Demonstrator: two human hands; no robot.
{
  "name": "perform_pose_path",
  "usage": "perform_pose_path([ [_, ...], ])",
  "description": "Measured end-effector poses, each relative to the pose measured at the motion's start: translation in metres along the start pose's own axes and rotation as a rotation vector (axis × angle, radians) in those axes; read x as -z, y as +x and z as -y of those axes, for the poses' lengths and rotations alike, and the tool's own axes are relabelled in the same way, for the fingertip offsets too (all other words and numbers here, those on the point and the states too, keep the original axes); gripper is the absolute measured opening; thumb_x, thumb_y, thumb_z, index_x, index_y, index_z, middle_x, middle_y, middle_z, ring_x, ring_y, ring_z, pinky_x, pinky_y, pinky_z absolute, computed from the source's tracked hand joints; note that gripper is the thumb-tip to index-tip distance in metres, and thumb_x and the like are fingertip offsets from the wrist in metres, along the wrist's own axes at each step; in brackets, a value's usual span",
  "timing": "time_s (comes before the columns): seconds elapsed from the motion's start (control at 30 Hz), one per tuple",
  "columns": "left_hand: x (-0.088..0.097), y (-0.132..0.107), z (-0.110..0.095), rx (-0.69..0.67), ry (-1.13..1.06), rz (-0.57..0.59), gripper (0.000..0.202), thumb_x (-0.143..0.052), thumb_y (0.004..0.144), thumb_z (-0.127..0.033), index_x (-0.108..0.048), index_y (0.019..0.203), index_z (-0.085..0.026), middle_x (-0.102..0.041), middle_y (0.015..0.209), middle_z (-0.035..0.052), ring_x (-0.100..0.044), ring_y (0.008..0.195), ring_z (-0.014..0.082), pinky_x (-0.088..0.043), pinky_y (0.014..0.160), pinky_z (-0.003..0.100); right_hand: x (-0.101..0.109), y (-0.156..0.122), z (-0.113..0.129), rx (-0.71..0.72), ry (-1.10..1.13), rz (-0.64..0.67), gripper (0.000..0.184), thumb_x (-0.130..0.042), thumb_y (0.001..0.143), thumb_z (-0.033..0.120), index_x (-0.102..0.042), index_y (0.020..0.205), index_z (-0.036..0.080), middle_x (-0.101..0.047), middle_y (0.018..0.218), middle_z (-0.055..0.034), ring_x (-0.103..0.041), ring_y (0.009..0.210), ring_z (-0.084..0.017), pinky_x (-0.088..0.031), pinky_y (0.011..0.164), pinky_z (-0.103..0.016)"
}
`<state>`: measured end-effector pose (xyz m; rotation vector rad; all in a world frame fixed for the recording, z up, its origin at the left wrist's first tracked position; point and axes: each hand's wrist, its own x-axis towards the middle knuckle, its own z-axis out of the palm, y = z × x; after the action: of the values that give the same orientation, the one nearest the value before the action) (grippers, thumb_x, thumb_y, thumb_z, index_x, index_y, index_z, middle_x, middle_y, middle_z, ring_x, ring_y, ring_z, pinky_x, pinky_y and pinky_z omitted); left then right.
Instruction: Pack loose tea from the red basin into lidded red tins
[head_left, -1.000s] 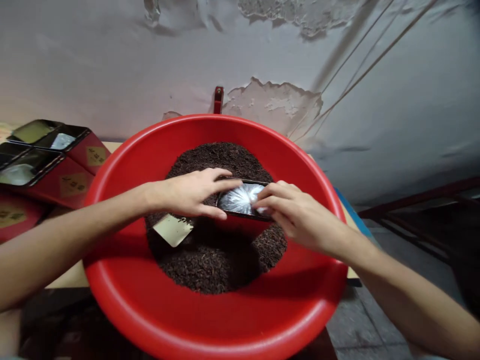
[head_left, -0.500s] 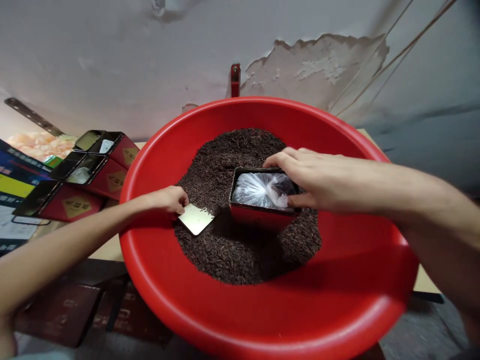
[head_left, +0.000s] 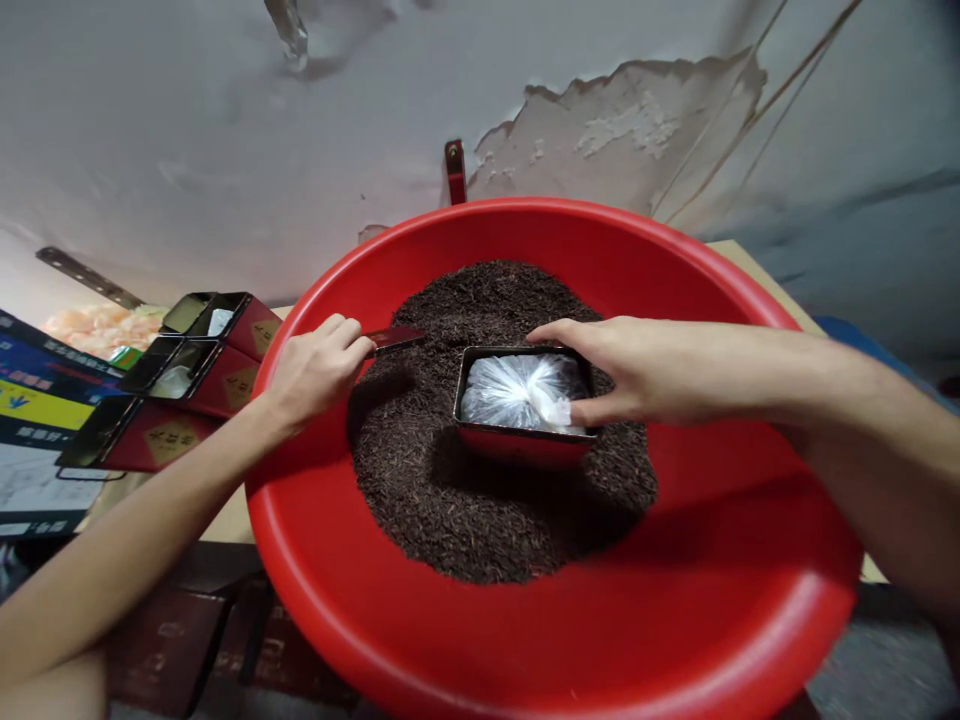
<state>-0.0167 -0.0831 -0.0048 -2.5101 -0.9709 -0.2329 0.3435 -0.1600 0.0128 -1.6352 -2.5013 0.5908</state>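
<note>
A wide red basin (head_left: pixel 750 560) holds a heap of dark, loose tea leaves (head_left: pixel 480 520). Amid the leaves sits a red, black-rimmed rectangular tin (head_left: pixel 517 447), with a gathered clear plastic bag (head_left: pixel 517 392) filling its opening. My right hand (head_left: pixel 600 370) grips the tin at its right end, fingers over the back rim and thumb by the bag's knot. At the heap's left side, my left hand (head_left: pixel 322 365) is closed on the edge of a tin lid (head_left: pixel 397 340), which is tipped nearly edge-on with its dark red face showing.
Several open red tins (head_left: pixel 172 435) with gold labels lean together left of the basin. Beside them are printed boxes (head_left: pixel 45 440) and a pale orange bundle (head_left: pixel 101 328). A peeling wall (head_left: pixel 225 150) stands close behind. Dark red cases (head_left: pixel 165 650) lie below, lower left.
My left hand has risen with the lid off the leaves and turned it, so its gold inner face is no longer visible. My right hand stays on the tin. The view has shifted slightly.
</note>
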Motion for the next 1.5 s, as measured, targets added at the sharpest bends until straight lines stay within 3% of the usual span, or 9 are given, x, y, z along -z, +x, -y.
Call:
perform_pose_path([
  [0.2, 0.007, 0.016, -0.012, -0.160, -0.117, -0.481, 0.010, -0.059, 0.092, -0.015, -0.061, 0.083, -0.020, -0.071, 0.089, 0.0067, -0.065, 0.080, 0.0183, -0.054, 0.065, 0.031, -0.010, 0.003, -0.006, -0.124, 0.171, 0.001, 0.105, -0.080, 0.067, 0.045, -0.034, 0.158, 0.020, -0.071, 0.123, -0.0120, -0.071, 0.099, -0.031, -0.058, 0.082, -0.039],
  [0.37, 0.008, 0.033, -0.058, -0.403, -0.426, -0.564, 0.009, -0.061, 0.092, -0.014, -0.056, 0.094, -0.022, -0.075, 0.110, 0.0064, -0.068, 0.100, 0.0188, -0.060, 0.080, 0.034, -0.035, -0.006, -0.013, -0.088, 0.556, -0.139, 0.103, -0.077, 0.073, 0.037, -0.026, 0.160, 0.018, -0.063, 0.136, -0.0131, -0.067, 0.115, -0.028, -0.057, 0.097, -0.038],
  [0.47, 0.008, 0.037, -0.076, -0.574, -0.512, -0.520, 0.006, -0.058, 0.096, -0.017, -0.056, 0.099, -0.022, -0.076, 0.114, 0.0090, -0.069, 0.105, 0.0203, -0.059, 0.081, 0.035, -0.044, -0.014, -0.009, -0.044, 0.715, -0.195, 0.093, -0.075, 0.077, 0.033, -0.029, 0.158, 0.021, -0.065, 0.132, -0.0107, -0.067, 0.116, -0.025, -0.055, 0.102, -0.039],
  [0.57, 0.013, 0.042, -0.080, -0.626, -0.626, -0.353, 0.023, -0.065, 0.095, -0.040, -0.056, 0.105, -0.021, -0.072, 0.121, 0.0145, -0.066, 0.113, 0.0252, -0.057, 0.091, 0.043, -0.046, -0.019, -0.002, -0.005, 0.738, -0.234, 0.072, -0.071, 0.081, 0.030, -0.046, 0.148, 0.023, -0.066, 0.133, -0.0074, -0.063, 0.123, -0.024, -0.049, 0.112, -0.042],
  [0.73, 0.023, 0.060, -0.085, -0.361, -0.777, 0.038, 0.050, -0.072, 0.081, -0.062, -0.055, 0.100, -0.019, -0.049, 0.145, 0.0242, -0.046, 0.138, 0.0373, -0.048, 0.107, 0.054, -0.044, -0.021, 0.006, -0.079, 0.696, -0.295, 0.063, -0.069, 0.084, 0.024, -0.051, 0.144, 0.024, -0.064, 0.138, -0.0071, -0.060, 0.128, -0.024, -0.042, 0.117, -0.044],
  [0.9, 0.022, 0.074, -0.090, -0.312, -0.809, 0.239, 0.080, -0.070, 0.084, -0.061, -0.042, 0.147, -0.021, -0.049, 0.141, 0.0188, -0.048, 0.134, 0.0351, -0.042, 0.113, 0.056, -0.044, -0.024, 0.010, -0.110, 0.878, -0.284, 0.049, -0.064, 0.091, 0.029, -0.057, 0.139, 0.025, -0.066, 0.136, -0.0048, -0.061, 0.125, -0.023, -0.048, 0.112, -0.042],
  [1.17, 0.023, 0.079, -0.091, -0.411, -0.630, 0.298, 0.085, -0.057, 0.091, -0.065, -0.029, 0.161, -0.025, -0.037, 0.154, 0.0208, -0.040, 0.139, 0.0390, -0.039, 0.114, 0.060, -0.032, -0.029, 0.008, -0.395, 1.314, -0.227, 0.044, -0.049, 0.099, 0.033, -0.056, 0.141, 0.021, -0.067, 0.132, -0.0125, -0.065, 0.118, -0.026, -0.061, 0.089, -0.042],
  [1.37, 0.025, 0.072, -0.107, -0.342, -0.515, 0.251, 0.078, -0.025, 0.102, -0.063, -0.028, 0.158, -0.010, -0.044, 0.151, 0.0260, -0.041, 0.140, 0.0391, -0.022, 0.117, 0.072, -0.044, -0.023, 0.010, -0.192, 0.724, -0.328, 0.047, -0.047, 0.101, 0.039, -0.052, 0.145, 0.022, -0.060, 0.144, -0.0094, -0.056, 0.133, -0.025, -0.038, 0.118, -0.045],
  [1.5, 0.027, 0.071, -0.116, -0.284, -0.468, 0.266, 0.073, -0.023, 0.104, -0.057, -0.031, 0.156, -0.006, -0.044, 0.152, 0.0251, -0.040, 0.142, 0.0378, -0.022, 0.118, 0.069, -0.053, -0.026, 0.002, -0.148, 0.613, -0.351, 0.046, -0.046, 0.100, 0.039, -0.055, 0.144, 0.026, -0.060, 0.144, -0.0061, -0.057, 0.132, -0.025, -0.040, 0.117, -0.046],
])
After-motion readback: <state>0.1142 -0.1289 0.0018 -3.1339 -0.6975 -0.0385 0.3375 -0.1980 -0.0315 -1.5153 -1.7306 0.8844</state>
